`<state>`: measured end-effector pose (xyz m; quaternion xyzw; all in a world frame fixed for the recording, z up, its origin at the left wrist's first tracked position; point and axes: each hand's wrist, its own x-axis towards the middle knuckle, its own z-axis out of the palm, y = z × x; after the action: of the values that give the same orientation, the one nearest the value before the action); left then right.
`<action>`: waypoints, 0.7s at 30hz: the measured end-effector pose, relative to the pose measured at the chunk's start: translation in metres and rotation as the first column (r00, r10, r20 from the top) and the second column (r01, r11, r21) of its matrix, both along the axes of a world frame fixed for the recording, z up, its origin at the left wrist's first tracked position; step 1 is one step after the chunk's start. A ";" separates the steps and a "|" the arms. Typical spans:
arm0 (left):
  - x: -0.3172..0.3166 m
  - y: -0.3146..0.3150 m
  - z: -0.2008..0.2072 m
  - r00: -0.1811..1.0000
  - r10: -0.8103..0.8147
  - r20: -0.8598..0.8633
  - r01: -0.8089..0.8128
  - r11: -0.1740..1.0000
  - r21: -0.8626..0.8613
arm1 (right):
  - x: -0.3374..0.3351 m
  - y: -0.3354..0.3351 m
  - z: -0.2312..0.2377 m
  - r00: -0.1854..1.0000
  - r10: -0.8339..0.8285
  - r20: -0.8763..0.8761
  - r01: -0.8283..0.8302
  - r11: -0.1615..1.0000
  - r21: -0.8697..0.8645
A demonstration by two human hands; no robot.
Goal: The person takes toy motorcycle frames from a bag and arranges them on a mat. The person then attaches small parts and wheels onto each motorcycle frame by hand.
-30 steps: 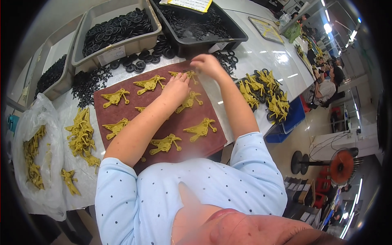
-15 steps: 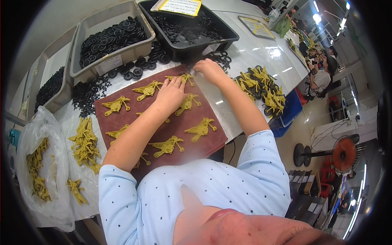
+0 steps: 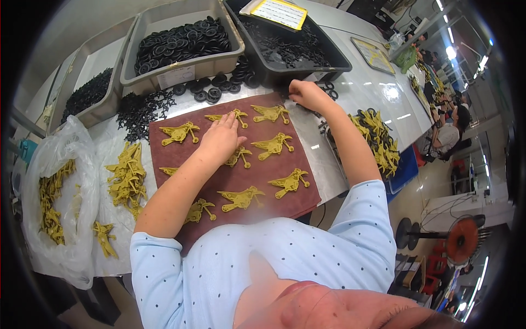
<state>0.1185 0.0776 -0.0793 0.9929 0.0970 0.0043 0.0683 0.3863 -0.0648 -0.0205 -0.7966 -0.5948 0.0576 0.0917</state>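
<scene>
The left grip (image 3: 220, 140) has moved left along the far edge of the maroon mat (image 3: 296, 204), from the yellow part at the mat's far right corner (image 3: 270, 113) to the one at the middle of its far row (image 3: 239, 116). That corner part, touched by the fingers a second ago, now lies uncovered. The right grip (image 3: 308, 94) has drawn off the mat's far right corner to just beyond it, over the worktop (image 3: 312, 140).

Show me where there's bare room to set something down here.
The broadest bare patch of white table lies between the black bin and the yellow-and-black pile. A narrower strip borders the reddish cloth on its right. Crowded: the cloth itself, with yellow parts, and just beyond it, with loose wheels.
</scene>
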 end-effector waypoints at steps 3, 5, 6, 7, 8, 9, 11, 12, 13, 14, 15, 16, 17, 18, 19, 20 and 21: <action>0.002 -0.002 0.001 1.000 0.009 -0.015 -0.010 1.000 -0.029 | -0.007 0.014 0.001 0.933 -0.071 -0.352 0.141 0.974 0.177; 0.001 -0.002 0.000 0.999 0.023 -0.027 -0.024 0.999 -0.037 | -0.024 0.033 0.001 0.877 0.034 -0.480 0.094 0.966 0.240; 0.000 -0.002 -0.001 1.000 0.015 -0.009 -0.016 0.999 -0.044 | -0.030 0.044 -0.006 0.866 0.068 -0.495 0.066 0.966 0.249; -0.001 -0.002 -0.002 1.000 0.013 0.006 -0.012 0.998 -0.053 | -0.040 0.058 -0.011 0.853 0.106 -0.511 0.034 0.966 0.257; -0.002 0.000 -0.004 1.000 0.019 0.005 -0.019 0.998 -0.055 | -0.050 0.067 -0.013 0.825 0.102 -0.556 0.033 0.973 0.228; -0.005 0.002 -0.006 0.999 0.015 0.032 -0.012 0.997 -0.082 | -0.064 0.077 -0.012 0.784 0.078 -0.616 0.043 0.983 0.180; -0.006 0.003 -0.009 0.998 0.009 0.061 -0.003 0.994 -0.108 | -0.068 0.092 -0.026 0.835 0.109 -0.539 -0.031 0.988 0.151; -0.005 0.004 -0.010 0.997 -0.002 0.077 0.011 0.993 -0.114 | -0.069 0.097 -0.032 0.834 0.115 -0.539 -0.039 0.988 0.150; -0.005 0.004 -0.012 0.996 -0.014 0.093 0.026 0.992 -0.120 | -0.069 0.101 -0.037 0.840 0.120 -0.529 -0.057 0.989 0.134; -0.004 0.004 -0.013 0.996 -0.008 0.094 0.019 0.992 -0.121 | -0.068 0.104 -0.041 0.846 0.125 -0.518 -0.074 0.990 0.117; -0.004 0.003 -0.014 0.994 0.004 0.108 0.010 0.992 -0.122 | -0.069 0.106 -0.042 0.845 0.130 -0.518 -0.082 0.990 0.115; -0.004 0.001 -0.014 0.992 0.014 0.122 0.001 0.992 -0.123 | -0.068 0.108 -0.042 0.857 0.128 -0.499 -0.100 0.992 0.083; -0.005 0.000 -0.014 0.992 0.020 0.122 -0.005 0.992 -0.126 | -0.068 0.110 -0.043 0.868 0.127 -0.480 -0.117 0.992 0.050; -0.005 -0.002 -0.014 0.991 0.034 0.127 -0.018 0.992 -0.125 | -0.068 0.111 -0.043 0.868 0.128 -0.481 -0.121 0.992 0.047; -0.006 -0.003 -0.014 0.990 0.046 0.133 -0.030 0.992 -0.124 | -0.068 0.112 -0.044 0.880 0.133 -0.455 -0.130 0.991 0.037; -0.006 -0.003 -0.014 0.990 0.049 0.132 -0.032 0.991 -0.128 | -0.068 0.113 -0.044 0.893 0.138 -0.429 -0.139 0.990 0.028; -0.006 -0.003 -0.014 0.988 0.048 0.146 -0.031 0.993 -0.118 | -0.067 0.114 -0.045 0.892 0.136 -0.431 -0.139 0.990 0.024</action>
<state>0.1121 0.0745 -0.0936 0.9821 0.1116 0.0738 0.1322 0.3190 0.0488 -0.0651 -0.7203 -0.6144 0.2408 0.2138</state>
